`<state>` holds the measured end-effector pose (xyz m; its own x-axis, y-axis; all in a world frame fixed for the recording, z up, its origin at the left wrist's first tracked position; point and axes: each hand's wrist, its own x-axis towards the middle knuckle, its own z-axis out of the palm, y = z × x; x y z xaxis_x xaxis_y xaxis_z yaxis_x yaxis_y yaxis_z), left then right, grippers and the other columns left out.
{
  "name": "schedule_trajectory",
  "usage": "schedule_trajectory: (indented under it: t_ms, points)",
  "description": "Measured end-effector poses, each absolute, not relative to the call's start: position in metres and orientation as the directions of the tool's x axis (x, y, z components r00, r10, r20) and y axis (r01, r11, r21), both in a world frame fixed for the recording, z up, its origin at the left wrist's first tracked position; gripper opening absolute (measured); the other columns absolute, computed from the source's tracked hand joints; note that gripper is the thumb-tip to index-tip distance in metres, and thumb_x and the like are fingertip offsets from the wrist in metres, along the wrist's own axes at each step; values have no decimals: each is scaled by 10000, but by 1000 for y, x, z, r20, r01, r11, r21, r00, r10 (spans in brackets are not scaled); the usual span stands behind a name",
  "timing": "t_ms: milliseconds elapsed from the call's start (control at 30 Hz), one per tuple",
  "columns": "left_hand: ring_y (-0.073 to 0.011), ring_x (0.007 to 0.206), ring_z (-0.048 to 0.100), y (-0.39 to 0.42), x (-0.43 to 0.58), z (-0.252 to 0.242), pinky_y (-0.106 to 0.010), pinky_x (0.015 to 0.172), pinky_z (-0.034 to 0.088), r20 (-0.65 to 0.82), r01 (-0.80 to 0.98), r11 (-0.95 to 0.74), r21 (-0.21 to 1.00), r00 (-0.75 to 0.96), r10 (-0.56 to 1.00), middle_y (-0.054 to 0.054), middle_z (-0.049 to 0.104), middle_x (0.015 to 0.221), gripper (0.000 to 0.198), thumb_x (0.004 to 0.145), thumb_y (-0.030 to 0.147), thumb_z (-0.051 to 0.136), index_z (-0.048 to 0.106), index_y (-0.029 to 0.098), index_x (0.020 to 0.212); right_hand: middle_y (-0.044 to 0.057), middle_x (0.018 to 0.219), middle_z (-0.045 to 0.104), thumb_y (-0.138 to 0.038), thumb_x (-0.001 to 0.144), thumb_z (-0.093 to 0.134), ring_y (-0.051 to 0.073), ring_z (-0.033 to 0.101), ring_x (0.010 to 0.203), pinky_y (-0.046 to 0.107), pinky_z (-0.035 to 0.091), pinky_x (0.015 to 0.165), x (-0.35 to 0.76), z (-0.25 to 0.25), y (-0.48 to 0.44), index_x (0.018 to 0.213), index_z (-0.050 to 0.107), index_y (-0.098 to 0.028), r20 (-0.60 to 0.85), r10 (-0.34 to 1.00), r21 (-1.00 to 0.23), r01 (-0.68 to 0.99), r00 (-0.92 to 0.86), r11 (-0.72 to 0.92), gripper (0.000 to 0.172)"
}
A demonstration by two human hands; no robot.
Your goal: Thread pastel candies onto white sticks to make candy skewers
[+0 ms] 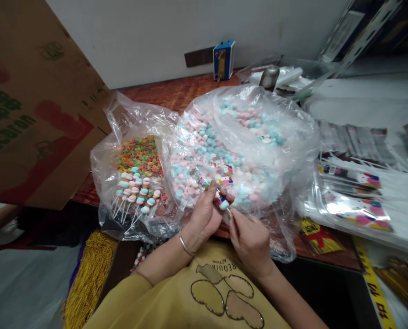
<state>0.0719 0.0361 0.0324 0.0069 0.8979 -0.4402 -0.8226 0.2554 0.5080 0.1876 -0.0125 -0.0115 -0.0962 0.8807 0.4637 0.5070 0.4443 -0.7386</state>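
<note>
My left hand [204, 212] is closed round a small printed clear wrapper [204, 179] with a candy skewer [223, 203] in it. My right hand [248, 237] pinches the white stick end just below the candy. Both hands hover over the near edge of a big clear bag of pink, white and blue marshmallow candies [224, 146]. To its left lies a second clear bag [135, 160] with colourful ring candies and several finished candy skewers [135, 194] on white sticks.
A brown cardboard box [35, 114] stands at the left. Stacks of printed clear wrappers [351, 192] lie at the right. A blue device [223, 59] sits by the wall on the wooden table [162, 93]. A yellow tasselled cloth [87, 278] hangs below.
</note>
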Motion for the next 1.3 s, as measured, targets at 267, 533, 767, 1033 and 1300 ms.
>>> schedule_trajectory:
  t_ms: [267, 533, 767, 1033, 1300]
  points:
    - [-135, 685, 622, 31, 70, 33, -319, 774, 549, -406, -804, 267, 532, 35, 913, 21, 603, 711, 378, 746, 412, 891, 611, 169, 821, -59, 496, 495, -422, 1027, 539, 105, 411, 392, 257, 397, 475, 192, -13, -7, 861, 657, -192, 110, 991, -984, 135, -77, 120, 308]
    - [-158, 696, 650, 28, 72, 22, -275, 703, 535, -329, -782, 307, 542, 139, 934, 32, 574, 632, 473, 720, 568, 865, 623, 183, 849, -169, 384, 285, -563, 878, 724, 37, 162, 270, 189, 337, 329, 181, 2, -5, 814, 610, -203, -315, 840, -684, -508, -442, -524, 383]
    - [-123, 757, 671, 43, 62, 28, -271, 783, 538, -332, -825, 180, 536, -10, 943, 0, 690, 847, 373, 771, 312, 881, 676, 166, 1047, 50, 823, 749, -331, 1005, 564, 161, 663, 690, 259, 485, 664, 190, -4, -5, 920, 721, -187, 289, 954, -878, 373, -81, 298, 230]
    - [-61, 588, 541, 49, 49, 39, -215, 677, 518, -380, -879, 164, 447, -20, 925, 50, 546, 687, 112, 921, 219, 729, 667, 141, 971, 58, 876, 769, -188, 1046, 500, 166, 699, 720, 258, 490, 664, 195, -7, -13, 1111, 678, -175, 509, 840, -666, 534, -185, 521, 190]
    - [-77, 603, 543, 53, 47, 48, -213, 656, 516, -462, -895, 214, 392, 10, 887, 30, 535, 693, 196, 994, 320, 631, 636, 149, 899, -3, 606, 600, -56, 983, 583, 157, 494, 569, 333, 391, 660, 208, -12, -15, 1194, 627, -67, 720, 579, -155, 725, -382, 671, 216]
